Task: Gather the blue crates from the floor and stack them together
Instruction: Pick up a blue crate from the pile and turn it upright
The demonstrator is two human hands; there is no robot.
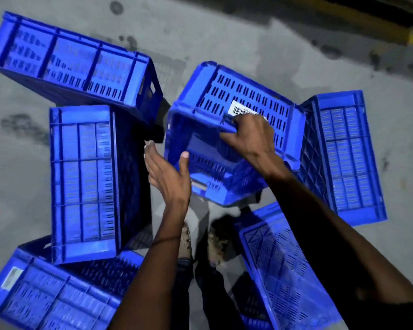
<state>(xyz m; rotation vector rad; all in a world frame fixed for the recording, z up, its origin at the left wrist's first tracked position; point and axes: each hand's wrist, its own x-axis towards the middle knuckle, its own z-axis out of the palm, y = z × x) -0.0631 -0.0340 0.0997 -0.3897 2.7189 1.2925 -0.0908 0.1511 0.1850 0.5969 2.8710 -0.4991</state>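
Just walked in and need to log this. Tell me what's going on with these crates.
A person stands among blue crates scattered on a grey concrete floor. The right hand grips the rim of a tilted crate with a barcode label. The left hand is open beside that crate's near edge, not gripping it. Five other crates lie around the feet: far left, left, near left, right and near right. No neat stack shows yet.

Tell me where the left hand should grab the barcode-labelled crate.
Take the near rim of the crate on its left side, opposite the right hand, which already grips the rim by the label. The crate is tilted, open side toward the person; the left hand is open beside it.
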